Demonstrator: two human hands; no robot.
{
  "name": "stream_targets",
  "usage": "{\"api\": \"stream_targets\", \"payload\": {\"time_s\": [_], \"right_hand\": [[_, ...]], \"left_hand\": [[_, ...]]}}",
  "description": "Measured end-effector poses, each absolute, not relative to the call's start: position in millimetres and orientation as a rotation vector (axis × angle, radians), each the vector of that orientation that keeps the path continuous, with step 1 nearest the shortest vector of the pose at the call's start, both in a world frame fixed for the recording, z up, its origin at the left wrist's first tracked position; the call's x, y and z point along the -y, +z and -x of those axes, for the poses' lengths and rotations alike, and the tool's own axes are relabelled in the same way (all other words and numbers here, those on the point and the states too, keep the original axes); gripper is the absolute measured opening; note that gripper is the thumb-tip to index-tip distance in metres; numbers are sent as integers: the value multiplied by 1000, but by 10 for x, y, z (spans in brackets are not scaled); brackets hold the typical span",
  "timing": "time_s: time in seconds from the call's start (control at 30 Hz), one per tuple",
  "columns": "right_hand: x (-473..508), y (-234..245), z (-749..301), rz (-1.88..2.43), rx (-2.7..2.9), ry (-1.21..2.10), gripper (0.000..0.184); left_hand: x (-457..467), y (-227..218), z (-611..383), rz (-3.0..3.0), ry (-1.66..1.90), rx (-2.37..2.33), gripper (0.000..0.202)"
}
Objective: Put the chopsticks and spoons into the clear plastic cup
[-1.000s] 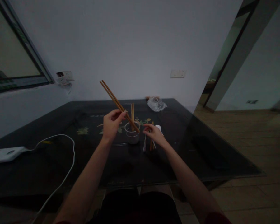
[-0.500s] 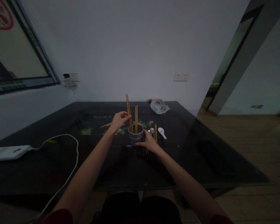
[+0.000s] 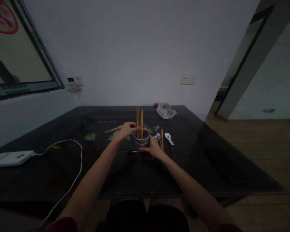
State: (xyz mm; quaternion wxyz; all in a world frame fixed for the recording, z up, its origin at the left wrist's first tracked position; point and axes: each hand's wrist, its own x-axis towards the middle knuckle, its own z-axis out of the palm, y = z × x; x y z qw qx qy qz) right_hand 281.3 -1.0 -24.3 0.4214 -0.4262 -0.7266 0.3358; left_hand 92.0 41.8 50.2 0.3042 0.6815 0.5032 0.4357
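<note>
A grey cup (image 3: 142,142) stands on the dark table, steadied on its right side by my right hand (image 3: 154,149), whose thumb and fingers curve round it. Inside are chopsticks in two upright groups. My left hand (image 3: 128,129) pinches the left group of chopsticks (image 3: 138,116) just above the rim. Beside it, the other chopsticks (image 3: 141,118) lean on their own, untouched. Right of the cup lie metal spoons (image 3: 157,136), partly hidden by my right hand, then more chopsticks (image 3: 162,138) and a white spoon (image 3: 168,138) with a blue mark.
A crumpled clear plastic bag (image 3: 166,111) lies near the wall at the back. On the left rests a white power bank (image 3: 13,158), its white cable (image 3: 80,161) looping over the table's front edge. A dark flat object (image 3: 224,164) is at the right.
My left hand has moved down and right with the chopsticks, which now sit lower and straighter in the cup. My right hand keeps its hold on the cup.
</note>
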Motion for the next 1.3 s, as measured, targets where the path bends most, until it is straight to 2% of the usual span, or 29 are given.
{"api": "stream_targets", "payload": {"time_s": [0.23, 0.7, 1.3], "right_hand": [[0, -250, -2812, 1031, 1815, 847, 69], [11, -248, -2821, 1028, 1817, 851, 65], [-33, -284, -2828, 1012, 1811, 852, 64]], "left_hand": [[-419, 467, -925, -1874, 1109, -1335, 28], [-488, 617, -999, -1791, 1329, -1343, 32], [-599, 761, -975, -1884, 1021, -1405, 21]]}}
